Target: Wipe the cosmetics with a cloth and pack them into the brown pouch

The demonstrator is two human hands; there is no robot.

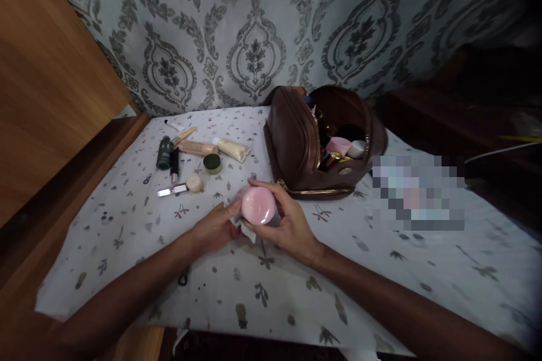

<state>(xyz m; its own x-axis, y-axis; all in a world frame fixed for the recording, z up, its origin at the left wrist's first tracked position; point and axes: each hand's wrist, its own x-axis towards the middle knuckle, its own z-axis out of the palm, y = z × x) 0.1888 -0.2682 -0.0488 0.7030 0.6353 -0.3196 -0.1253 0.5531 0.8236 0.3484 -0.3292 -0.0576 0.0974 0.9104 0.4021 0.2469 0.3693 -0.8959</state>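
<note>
A round cosmetic jar with a glossy pink lid (258, 205) is between my two hands above the table. My right hand (292, 224) wraps round its right side, with fingers at the far edge and the thumb near the front. My left hand (218, 227) is closed against the jar's left side, pinching a thin white tissue (249, 232) that shows below the lid. Much of the tissue and the jar's lower body are hidden by my fingers. Behind the jar stands a brown cosmetic bag (292, 144), unzipped, with a pink container (339, 145) and other items inside.
To the left lie a dark green bottle (164, 153), a dark green-lidded jar (212, 164), a cream tube (232, 149), a beige tube (199, 148), a small beige round item (195, 183) and brushes (184, 135). A wooden panel (63, 67) borders the table's left. A blurred patch (419, 194) is at right.
</note>
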